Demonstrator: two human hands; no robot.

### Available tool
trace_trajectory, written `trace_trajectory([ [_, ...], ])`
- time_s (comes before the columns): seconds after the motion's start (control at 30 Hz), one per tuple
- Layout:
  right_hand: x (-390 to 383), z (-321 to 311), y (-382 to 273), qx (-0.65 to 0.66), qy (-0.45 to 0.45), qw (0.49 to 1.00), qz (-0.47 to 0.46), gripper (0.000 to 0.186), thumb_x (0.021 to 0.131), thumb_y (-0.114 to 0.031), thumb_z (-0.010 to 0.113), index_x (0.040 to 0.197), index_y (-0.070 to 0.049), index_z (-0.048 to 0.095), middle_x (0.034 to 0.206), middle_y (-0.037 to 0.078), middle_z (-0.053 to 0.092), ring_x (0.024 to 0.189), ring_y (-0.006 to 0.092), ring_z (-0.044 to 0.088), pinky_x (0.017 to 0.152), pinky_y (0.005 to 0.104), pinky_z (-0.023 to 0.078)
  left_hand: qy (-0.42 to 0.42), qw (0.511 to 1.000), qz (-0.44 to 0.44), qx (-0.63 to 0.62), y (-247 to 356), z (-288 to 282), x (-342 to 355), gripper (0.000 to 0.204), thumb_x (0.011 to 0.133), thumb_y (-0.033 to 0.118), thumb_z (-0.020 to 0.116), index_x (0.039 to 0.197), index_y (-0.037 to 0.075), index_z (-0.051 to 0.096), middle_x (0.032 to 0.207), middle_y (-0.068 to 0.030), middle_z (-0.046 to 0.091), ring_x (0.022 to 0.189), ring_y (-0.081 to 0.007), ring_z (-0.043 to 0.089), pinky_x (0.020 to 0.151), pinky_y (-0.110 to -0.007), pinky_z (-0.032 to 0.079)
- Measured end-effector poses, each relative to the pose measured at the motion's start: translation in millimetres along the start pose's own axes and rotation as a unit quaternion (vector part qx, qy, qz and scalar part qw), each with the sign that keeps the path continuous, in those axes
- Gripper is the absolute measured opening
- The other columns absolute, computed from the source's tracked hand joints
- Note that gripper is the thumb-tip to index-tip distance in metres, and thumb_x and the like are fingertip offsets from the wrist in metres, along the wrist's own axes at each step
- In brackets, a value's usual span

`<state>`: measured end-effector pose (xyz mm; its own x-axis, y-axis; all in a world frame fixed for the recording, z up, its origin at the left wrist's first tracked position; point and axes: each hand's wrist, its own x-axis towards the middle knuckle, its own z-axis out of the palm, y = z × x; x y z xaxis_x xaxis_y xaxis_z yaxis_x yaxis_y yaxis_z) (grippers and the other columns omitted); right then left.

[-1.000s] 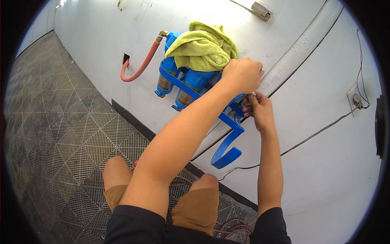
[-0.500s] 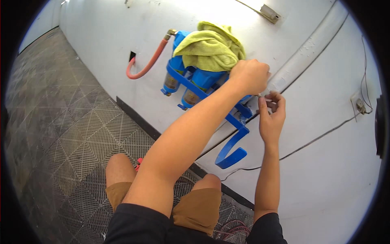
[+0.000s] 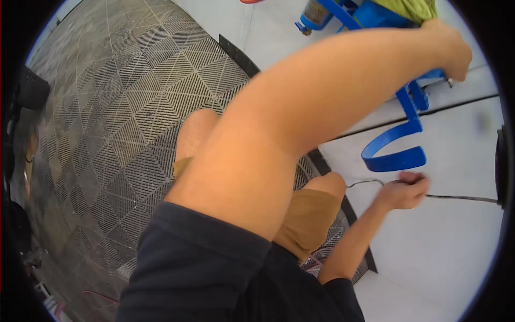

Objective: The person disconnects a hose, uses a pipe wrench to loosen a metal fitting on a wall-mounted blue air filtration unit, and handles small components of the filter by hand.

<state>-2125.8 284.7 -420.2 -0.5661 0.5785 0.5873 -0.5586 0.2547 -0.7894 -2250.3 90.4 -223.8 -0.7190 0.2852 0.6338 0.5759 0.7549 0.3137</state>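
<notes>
My left hand (image 3: 448, 51) is closed in a fist at the upper right, beside the blue filter unit on the white wall. A small metal bit shows just below the fist; what the fingers hold is hidden. Lower down, my right hand (image 3: 405, 190) is curled closed below the curved blue metal bracket (image 3: 397, 161), apart from it. Anything inside those fingers is too small or blurred to name. A blue filter housing with a clear bowl (image 3: 316, 15) hangs at the top edge, with a yellow-green cloth (image 3: 410, 8) draped over the unit, partly cut off.
A dark cable (image 3: 461, 198) runs along the white wall behind my right hand. Grey grated floor tiles (image 3: 134, 102) spread to the left, with dark objects (image 3: 32, 88) at the far left rim. A black skirting strip (image 3: 238, 56) edges the wall's foot.
The view has swung left and down, so the filter unit sits at the upper right. My right hand has come away from beside my left fist and dropped below the bracket.
</notes>
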Motion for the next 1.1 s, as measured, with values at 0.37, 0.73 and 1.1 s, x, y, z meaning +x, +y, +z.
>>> trace_trajectory([
  [0.37, -297.2, -53.9, 63.7, -0.037, -0.738, 0.634, 0.225, 0.023, 0.091, -0.017, 0.067, 0.104, 0.002, 0.068, 0.094, 0.019, 0.071, 0.085, 0.0343, 0.070, 0.077, 0.0400, 0.055, 0.478, 0.851, 0.203, 0.073, -97.6, -6.8, -188.9, 0.015, 0.074, 0.008, 0.077, 0.078, 0.008, 0.063, 0.076, -0.0053, 0.065, 0.068, -0.0225, 0.060, 0.061, -0.033, 0.047],
  [0.73, -320.3, -74.6, 70.2, -0.157, -0.776, 0.565, 0.232, 0.024, 0.092, -0.025, 0.065, 0.102, -0.003, 0.065, 0.094, 0.019, 0.071, 0.093, 0.0376, 0.068, 0.081, 0.0473, 0.053, -0.323, 0.662, -0.661, 0.142, -183.5, 243.3, -587.5, 0.049, 0.093, 0.032, 0.061, 0.135, 0.007, 0.054, 0.137, -0.0185, 0.054, 0.132, -0.0355, 0.050, 0.103, -0.052, 0.046],
  [1.1, -353.7, -61.1, 48.1, -0.160, -0.777, 0.544, 0.274, 0.027, 0.094, -0.024, 0.065, 0.108, -0.001, 0.066, 0.101, 0.022, 0.070, 0.096, 0.0413, 0.068, 0.083, 0.0486, 0.054, -0.337, 0.762, -0.479, 0.276, -207.6, 254.8, -617.5, 0.025, 0.097, 0.023, 0.055, 0.118, 0.011, 0.060, 0.115, -0.0092, 0.065, 0.111, -0.0293, 0.063, 0.096, -0.050, 0.047],
])
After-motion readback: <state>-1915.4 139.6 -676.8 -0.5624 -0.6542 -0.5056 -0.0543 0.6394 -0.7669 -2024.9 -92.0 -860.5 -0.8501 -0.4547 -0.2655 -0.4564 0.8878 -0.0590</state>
